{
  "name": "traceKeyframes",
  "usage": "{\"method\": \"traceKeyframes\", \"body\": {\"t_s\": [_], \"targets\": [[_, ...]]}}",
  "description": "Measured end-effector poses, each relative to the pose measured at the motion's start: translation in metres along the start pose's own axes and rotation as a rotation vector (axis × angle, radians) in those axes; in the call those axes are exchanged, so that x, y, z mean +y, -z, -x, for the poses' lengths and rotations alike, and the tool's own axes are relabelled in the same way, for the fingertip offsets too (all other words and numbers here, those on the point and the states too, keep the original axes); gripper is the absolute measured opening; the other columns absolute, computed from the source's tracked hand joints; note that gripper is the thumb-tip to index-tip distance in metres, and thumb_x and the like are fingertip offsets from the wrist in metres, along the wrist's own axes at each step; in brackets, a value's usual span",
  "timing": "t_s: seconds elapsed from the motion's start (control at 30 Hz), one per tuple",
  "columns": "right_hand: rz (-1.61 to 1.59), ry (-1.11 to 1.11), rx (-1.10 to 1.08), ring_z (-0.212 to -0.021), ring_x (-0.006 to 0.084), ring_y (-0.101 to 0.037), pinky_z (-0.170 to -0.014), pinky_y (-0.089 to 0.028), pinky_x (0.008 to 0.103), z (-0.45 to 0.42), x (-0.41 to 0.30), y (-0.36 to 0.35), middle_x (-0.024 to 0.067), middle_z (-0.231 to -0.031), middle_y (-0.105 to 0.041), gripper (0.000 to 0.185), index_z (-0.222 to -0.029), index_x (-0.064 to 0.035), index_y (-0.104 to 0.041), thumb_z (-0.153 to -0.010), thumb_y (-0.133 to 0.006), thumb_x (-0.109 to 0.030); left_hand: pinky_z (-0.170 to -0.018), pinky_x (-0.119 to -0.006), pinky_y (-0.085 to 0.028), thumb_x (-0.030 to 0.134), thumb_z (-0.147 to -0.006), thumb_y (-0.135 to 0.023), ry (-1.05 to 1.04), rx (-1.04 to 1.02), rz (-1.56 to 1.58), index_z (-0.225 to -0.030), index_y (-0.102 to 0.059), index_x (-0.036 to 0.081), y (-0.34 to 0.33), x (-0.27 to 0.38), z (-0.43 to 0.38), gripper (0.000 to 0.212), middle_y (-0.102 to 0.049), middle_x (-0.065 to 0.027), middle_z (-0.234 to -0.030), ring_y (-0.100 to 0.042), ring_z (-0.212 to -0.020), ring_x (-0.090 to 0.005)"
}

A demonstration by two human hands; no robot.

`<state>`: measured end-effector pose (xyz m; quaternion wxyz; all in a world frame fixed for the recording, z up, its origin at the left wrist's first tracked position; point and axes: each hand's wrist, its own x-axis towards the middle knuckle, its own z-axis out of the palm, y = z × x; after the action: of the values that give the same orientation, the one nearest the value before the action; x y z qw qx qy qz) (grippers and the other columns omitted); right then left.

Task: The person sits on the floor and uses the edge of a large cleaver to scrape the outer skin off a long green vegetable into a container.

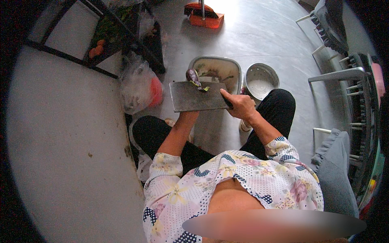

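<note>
My right hand point(241, 104) grips the dark handle of a wide cleaver point(199, 98), with the index finger stretched along the top of the blade's near end. The broad blade lies across the view to the left. Past its far edge shows a purple eggplant point(191, 76) with a pale green edge, and a small green-edged piece point(204, 88) rests at the blade's face. The blade hides most of my left hand point(190, 115); only the wrist part shows, so its grip cannot be seen. Beyond stands a rounded rectangular basin point(239, 73) with dark scraps inside.
A round metal pot point(253, 70) sits right of the basin. An orange dustpan point(206, 21) stands farther off. Left are a plastic bag point(136, 88), a black-framed rack point(70, 59) and a pale tabletop point(67, 145). Grey-covered chairs point(334, 161) line the right.
</note>
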<state>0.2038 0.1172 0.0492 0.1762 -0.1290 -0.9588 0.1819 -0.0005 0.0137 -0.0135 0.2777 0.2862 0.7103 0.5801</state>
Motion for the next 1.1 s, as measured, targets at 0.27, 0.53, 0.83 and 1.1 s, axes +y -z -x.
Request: {"method": "traceKeyframes", "body": {"t_s": [0.27,0.53,0.83,1.1], "targets": [[-0.306,-0.226,0.069,-0.061,0.0253,-0.064,-0.059,-0.049,0.0313,0.004,0.032,-0.014,0.0191,-0.075,-0.063,0.059,-0.127,-0.0124,-0.057,-0.07,-0.067,-0.003,-0.06,-0.031,-0.05,0.037,-0.098,-0.047,0.551,0.02,0.748,-0.108,-0.054,0.007,0.009,0.047,0.038,0.033,-0.059,-0.0049,-0.087,-0.059,-0.075,-0.0163],[-0.367,-0.069,0.135,-0.066,0.0235,-0.066,-0.063,-0.051,0.0316,0.005,0.012,0.006,0.0159,-0.079,-0.066,0.061,-0.126,-0.0079,-0.057,-0.067,-0.067,0.001,-0.064,-0.033,-0.051,0.04,-0.096,-0.049,-0.036,-0.102,0.234,-0.109,-0.054,0.008,0.016,0.033,0.038,0.034,-0.058,-0.0052,-0.087,-0.06,-0.076,-0.0182],[-0.152,0.05,0.068,-0.066,0.0295,-0.066,-0.059,-0.052,0.0364,0.002,-0.004,0.009,0.0141,-0.08,-0.066,0.067,-0.127,-0.0112,-0.056,-0.063,-0.072,-0.005,-0.096,-0.046,-0.045,0.043,-0.094,-0.049,0.148,-0.304,1.288,-0.12,-0.053,0.011,0.007,-0.033,0.023,0.041,-0.057,-0.0115,-0.118,-0.055,-0.111,-0.0291],[-0.068,0.022,0.017,-0.068,0.0297,-0.067,-0.059,-0.053,0.0369,0.0,0.005,0.008,0.0134,-0.082,-0.067,0.071,-0.131,-0.0124,-0.052,-0.064,-0.073,-0.008,-0.103,-0.05,-0.041,0.046,-0.096,-0.043,0.335,-0.333,1.276,-0.131,-0.046,0.01,0.026,-0.027,0.026,0.051,-0.049,-0.0146,-0.133,-0.046,-0.125,-0.0312]]}}
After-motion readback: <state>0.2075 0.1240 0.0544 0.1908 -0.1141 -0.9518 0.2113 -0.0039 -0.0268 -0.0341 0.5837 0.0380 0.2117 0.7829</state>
